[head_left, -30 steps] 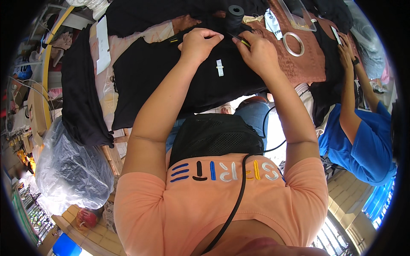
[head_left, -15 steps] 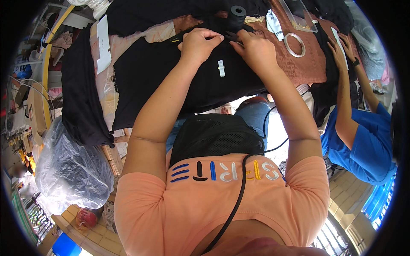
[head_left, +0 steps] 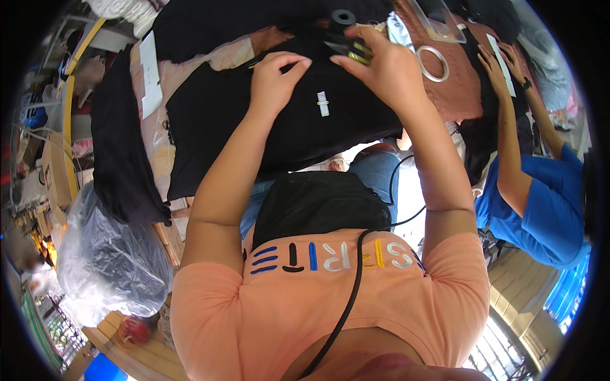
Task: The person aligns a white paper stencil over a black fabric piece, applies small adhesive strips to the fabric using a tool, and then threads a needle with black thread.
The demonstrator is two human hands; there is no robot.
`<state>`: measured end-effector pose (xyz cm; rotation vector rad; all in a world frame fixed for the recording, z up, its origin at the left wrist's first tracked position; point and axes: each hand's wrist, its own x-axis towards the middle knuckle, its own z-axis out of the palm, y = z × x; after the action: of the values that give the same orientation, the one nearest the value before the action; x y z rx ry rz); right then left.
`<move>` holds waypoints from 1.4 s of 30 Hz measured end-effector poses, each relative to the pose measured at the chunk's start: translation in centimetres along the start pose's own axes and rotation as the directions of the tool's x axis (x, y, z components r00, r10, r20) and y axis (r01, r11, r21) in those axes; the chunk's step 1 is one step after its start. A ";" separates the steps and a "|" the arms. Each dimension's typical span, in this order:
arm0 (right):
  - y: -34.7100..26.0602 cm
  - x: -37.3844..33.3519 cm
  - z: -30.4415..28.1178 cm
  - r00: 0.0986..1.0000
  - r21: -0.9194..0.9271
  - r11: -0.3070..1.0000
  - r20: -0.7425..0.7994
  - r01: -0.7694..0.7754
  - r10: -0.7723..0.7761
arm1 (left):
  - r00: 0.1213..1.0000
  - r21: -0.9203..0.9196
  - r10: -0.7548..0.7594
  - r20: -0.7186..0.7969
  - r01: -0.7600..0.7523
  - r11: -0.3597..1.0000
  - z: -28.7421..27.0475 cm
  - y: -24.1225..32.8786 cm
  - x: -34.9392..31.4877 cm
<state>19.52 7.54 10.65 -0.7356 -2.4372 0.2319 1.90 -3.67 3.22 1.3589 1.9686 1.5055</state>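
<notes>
A black garment (head_left: 267, 120) with a small white label (head_left: 323, 103) lies spread on the table in front of me. My left hand (head_left: 274, 79) pinches the black cloth at its upper edge, fingers closed on the fabric. My right hand (head_left: 381, 66) holds a small dark tool with yellow-green handles (head_left: 348, 49), like thread snips, over the garment's top. A black thread spool (head_left: 343, 17) stands just beyond my right hand.
A person in a blue shirt (head_left: 546, 197) works at the right, one hand (head_left: 492, 60) on a white paper. A metal ring (head_left: 432, 63) lies on brown cloth. Black fabric (head_left: 121, 159) hangs at the left above a clear plastic bag (head_left: 108, 260).
My right hand has lifted from the cloth and moved up and right with the snips. My left hand stays pinching the fabric.
</notes>
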 end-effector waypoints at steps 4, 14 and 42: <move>0.1 3.3 0.3 0.989 -0.021 0.988 0.004 -0.151 0.151 | 0.996 -0.010 -0.031 -0.088 0.030 0.999 -0.1 -0.5 -1.3; 3.3 3.5 0.7 0.983 0.017 0.984 0.040 -0.178 0.178 | 0.988 0.174 0.081 -0.131 -0.057 0.983 0.8 -1.1 -2.4; 22.4 22.0 1.5 0.779 -0.085 0.778 -0.165 -0.623 0.605 | 0.999 0.224 0.019 -0.037 -0.010 0.974 0.3 0.8 -1.7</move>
<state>13.78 38.35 12.81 -1.5583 -2.0240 0.2578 3.36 -4.85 3.27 1.4436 2.2136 1.3586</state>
